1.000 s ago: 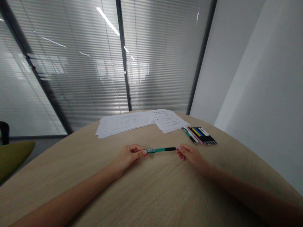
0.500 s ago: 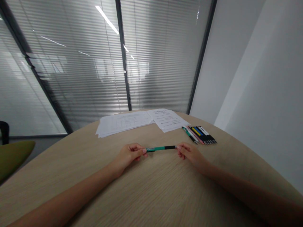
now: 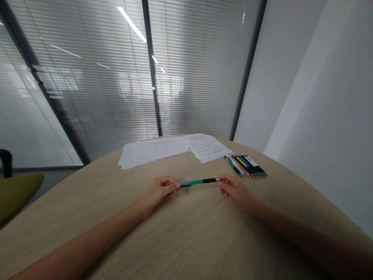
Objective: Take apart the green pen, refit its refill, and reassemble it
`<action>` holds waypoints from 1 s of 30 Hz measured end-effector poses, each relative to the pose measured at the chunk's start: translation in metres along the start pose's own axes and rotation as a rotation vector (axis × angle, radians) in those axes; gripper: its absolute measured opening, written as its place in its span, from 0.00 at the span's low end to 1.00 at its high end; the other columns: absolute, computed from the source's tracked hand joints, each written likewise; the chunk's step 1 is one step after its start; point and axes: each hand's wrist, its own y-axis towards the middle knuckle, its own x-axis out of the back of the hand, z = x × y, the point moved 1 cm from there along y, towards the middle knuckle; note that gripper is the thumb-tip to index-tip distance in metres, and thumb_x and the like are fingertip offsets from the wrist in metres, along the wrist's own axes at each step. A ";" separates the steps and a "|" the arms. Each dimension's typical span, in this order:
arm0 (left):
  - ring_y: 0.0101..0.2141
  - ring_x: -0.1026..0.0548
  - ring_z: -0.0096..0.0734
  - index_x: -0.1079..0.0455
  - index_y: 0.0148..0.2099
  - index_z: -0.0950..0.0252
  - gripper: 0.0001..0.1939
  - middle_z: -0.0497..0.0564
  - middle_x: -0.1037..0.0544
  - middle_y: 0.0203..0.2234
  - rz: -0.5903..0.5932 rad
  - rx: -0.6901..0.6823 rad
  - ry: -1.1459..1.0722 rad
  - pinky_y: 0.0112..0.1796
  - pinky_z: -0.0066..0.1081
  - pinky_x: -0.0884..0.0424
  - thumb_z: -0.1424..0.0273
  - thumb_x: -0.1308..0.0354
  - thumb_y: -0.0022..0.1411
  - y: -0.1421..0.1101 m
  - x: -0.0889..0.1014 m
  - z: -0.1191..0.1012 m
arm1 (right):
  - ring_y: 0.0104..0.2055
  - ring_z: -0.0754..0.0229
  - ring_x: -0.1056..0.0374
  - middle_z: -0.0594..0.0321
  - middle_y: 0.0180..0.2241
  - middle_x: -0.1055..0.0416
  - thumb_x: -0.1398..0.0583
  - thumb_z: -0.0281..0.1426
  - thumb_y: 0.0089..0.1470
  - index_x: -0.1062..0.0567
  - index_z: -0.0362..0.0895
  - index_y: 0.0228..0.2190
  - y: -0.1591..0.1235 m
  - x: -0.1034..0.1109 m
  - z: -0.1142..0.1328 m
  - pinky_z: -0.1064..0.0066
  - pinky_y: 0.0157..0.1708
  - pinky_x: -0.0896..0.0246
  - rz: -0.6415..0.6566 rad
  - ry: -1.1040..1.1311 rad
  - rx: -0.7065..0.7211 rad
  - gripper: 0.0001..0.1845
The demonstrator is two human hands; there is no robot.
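A green pen (image 3: 199,181) with a black grip is held level just above the wooden table (image 3: 186,237), between my two hands. My left hand (image 3: 159,189) pinches its left end with curled fingers. My right hand (image 3: 234,188) pinches the black tip end, fingers closed. Both forearms rest on the table. A row of several pens (image 3: 246,166) in green, pink, yellow, blue and white lies just beyond my right hand.
Printed paper sheets (image 3: 154,151) and a second sheet (image 3: 207,147) lie at the table's far edge. Glass walls with blinds stand behind, a white wall on the right. An olive chair seat (image 3: 16,192) shows at the left.
The right end of the green pen has risen slightly. Both hands keep their grip and stay almost in place.
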 end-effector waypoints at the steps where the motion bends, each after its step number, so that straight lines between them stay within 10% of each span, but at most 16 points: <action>1: 0.17 0.40 0.21 0.31 0.23 0.66 0.14 0.46 0.28 0.18 0.006 -0.005 0.000 0.20 0.23 0.46 0.59 0.39 0.41 0.000 0.000 0.001 | 0.19 0.68 0.43 0.71 0.17 0.40 0.45 0.32 0.45 0.34 0.43 0.28 0.000 0.000 -0.001 0.76 0.19 0.49 0.000 -0.005 0.002 0.06; 30: 0.17 0.41 0.20 0.32 0.24 0.67 0.13 0.45 0.29 0.17 0.025 -0.007 0.027 0.20 0.23 0.46 0.60 0.40 0.42 0.000 0.000 -0.001 | 0.19 0.66 0.41 0.67 0.17 0.38 0.49 0.40 0.50 0.34 0.43 0.21 0.002 0.003 -0.009 0.74 0.21 0.47 0.000 -0.153 0.059 0.15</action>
